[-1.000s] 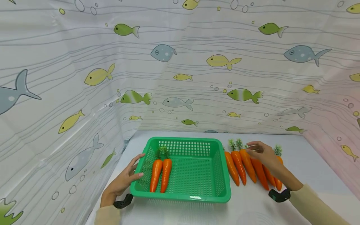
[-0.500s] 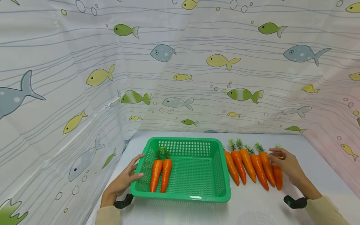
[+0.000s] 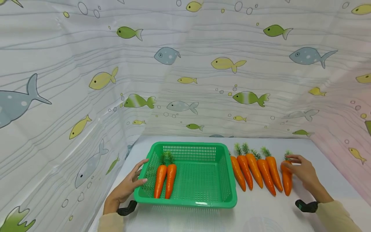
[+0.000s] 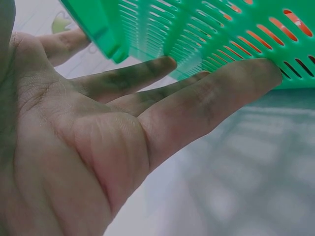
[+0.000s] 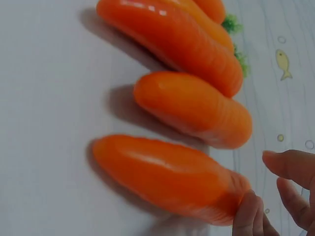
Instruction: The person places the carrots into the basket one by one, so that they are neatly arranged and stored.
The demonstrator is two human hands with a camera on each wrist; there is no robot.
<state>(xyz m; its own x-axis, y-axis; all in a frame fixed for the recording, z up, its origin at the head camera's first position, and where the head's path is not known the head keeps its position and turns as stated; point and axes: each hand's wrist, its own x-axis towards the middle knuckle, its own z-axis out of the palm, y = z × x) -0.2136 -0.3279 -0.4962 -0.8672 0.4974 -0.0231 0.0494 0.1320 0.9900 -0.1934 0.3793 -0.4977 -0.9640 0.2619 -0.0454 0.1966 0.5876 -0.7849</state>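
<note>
My left hand (image 3: 126, 187) stays at the left side of a green plastic basket (image 3: 188, 203), its spread fingers against the slotted wall, as the left wrist view shows up close. Two orange carrots (image 3: 160, 182) with green tops lie inside the basket at its left. Over to the right, my right hand (image 3: 305, 170) is at the top end of the rightmost carrot (image 3: 287, 183). In the right wrist view, fingertips (image 5: 251, 209) touch that carrot's thick end, while other fingers stand apart from it.
Right of the basket, several more carrots (image 3: 266, 175) lie side by side on the white table (image 3: 261, 212), tips toward me. A fish-patterned curtain (image 3: 203, 90) rises behind and along both sides.
My right hand has moved right across the row to the rightmost carrot, which now lies farther from its neighbour. The left hand and basket stay put.
</note>
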